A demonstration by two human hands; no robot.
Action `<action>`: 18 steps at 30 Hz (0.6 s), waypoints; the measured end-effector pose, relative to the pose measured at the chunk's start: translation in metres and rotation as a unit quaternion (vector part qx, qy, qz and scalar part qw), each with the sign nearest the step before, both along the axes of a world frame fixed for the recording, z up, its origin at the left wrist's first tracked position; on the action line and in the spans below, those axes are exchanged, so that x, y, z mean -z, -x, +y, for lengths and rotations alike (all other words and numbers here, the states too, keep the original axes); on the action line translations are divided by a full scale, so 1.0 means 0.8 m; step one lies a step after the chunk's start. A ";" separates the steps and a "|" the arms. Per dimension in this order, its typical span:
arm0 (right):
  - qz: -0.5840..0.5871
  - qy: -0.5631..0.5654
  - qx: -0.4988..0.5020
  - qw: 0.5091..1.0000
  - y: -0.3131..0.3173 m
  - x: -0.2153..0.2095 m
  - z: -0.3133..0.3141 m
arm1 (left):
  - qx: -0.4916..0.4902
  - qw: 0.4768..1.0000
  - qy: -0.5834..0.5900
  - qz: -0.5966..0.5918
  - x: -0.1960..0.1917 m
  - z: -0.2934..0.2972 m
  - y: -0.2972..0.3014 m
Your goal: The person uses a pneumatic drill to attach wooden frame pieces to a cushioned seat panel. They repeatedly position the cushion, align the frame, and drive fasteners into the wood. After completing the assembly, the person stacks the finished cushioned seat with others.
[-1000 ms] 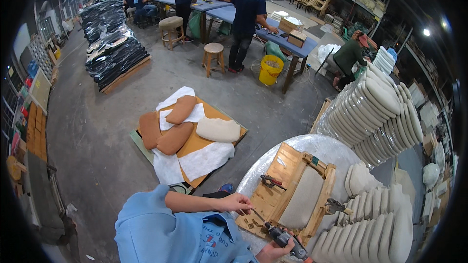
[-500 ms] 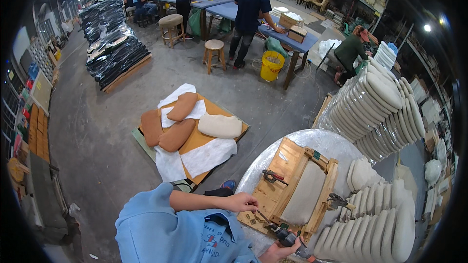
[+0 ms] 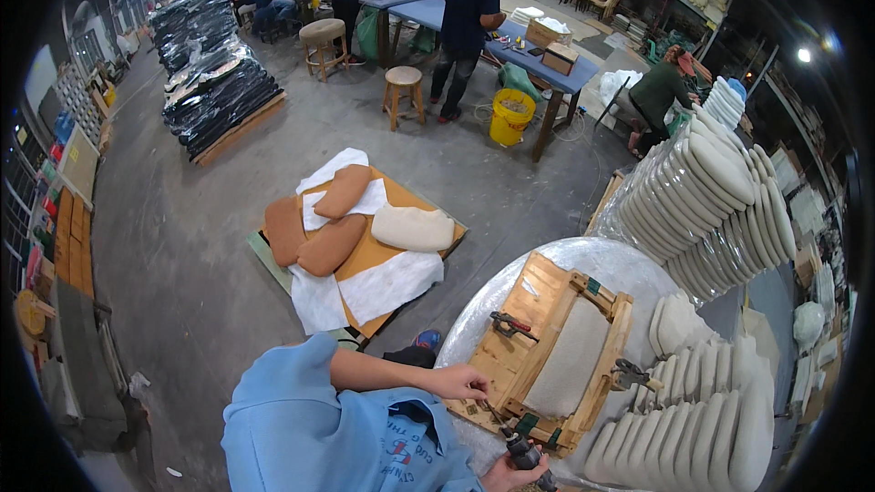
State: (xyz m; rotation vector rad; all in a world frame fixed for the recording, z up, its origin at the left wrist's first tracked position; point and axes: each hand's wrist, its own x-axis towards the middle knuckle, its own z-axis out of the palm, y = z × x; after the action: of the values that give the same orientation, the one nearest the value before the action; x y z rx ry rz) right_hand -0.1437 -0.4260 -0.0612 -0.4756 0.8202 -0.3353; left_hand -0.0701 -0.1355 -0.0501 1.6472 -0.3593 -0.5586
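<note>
My right hand [image 3: 516, 475] is wrapped round a black power drill [image 3: 521, 450] at the lower edge. Its long thin bit [image 3: 496, 416] points up and left, toward my left hand [image 3: 467, 383]. The left hand's fingers are pinched together close to the bit's tip; whatever they hold is too small to make out. Both hands are at the near left corner of a wooden jig [image 3: 513, 357], where small metal pieces [image 3: 471, 407] lie on the board. Inside the jig's frame sits a pale grey padded panel [image 3: 571, 358]. A clamp [image 3: 512, 326] is fixed on the board, another clamp [image 3: 631, 374] at the right.
The jig rests on a round, film-wrapped table [image 3: 456, 333]. Stacked pale cushions [image 3: 679, 437] stand at its right, with a wrapped cushion pile [image 3: 697, 205] behind. Brown pads [image 3: 337, 248] and white sheets lie on a low board ahead. Several people work farther back near blue tables [image 3: 547, 68].
My right hand and the drill have shifted slightly left, bringing the drill further over the jig's near corner. My left hand stays beside the bit, a little to the right of before.
</note>
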 end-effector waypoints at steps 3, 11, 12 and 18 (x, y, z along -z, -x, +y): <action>-0.035 0.076 0.034 0.996 -0.007 -0.021 0.013 | 0.012 0.996 -0.051 -0.074 0.053 -0.014 -0.022; -0.037 0.332 0.129 0.934 -0.055 -0.111 -0.030 | 0.146 0.907 -0.317 -0.236 0.085 -0.094 -0.090; -0.040 0.379 0.114 0.917 -0.060 -0.125 -0.034 | 0.113 0.887 -0.330 -0.302 0.112 -0.095 -0.086; -0.021 0.547 0.077 0.833 -0.073 -0.123 -0.071 | 0.185 0.820 -0.442 -0.312 0.087 -0.122 -0.083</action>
State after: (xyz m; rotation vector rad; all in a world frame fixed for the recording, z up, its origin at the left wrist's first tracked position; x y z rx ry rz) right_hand -0.0851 -0.4825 0.0372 -1.4719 0.5544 -0.9762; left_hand -0.0037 -0.2328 -0.1197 2.7007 -1.0332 -0.4756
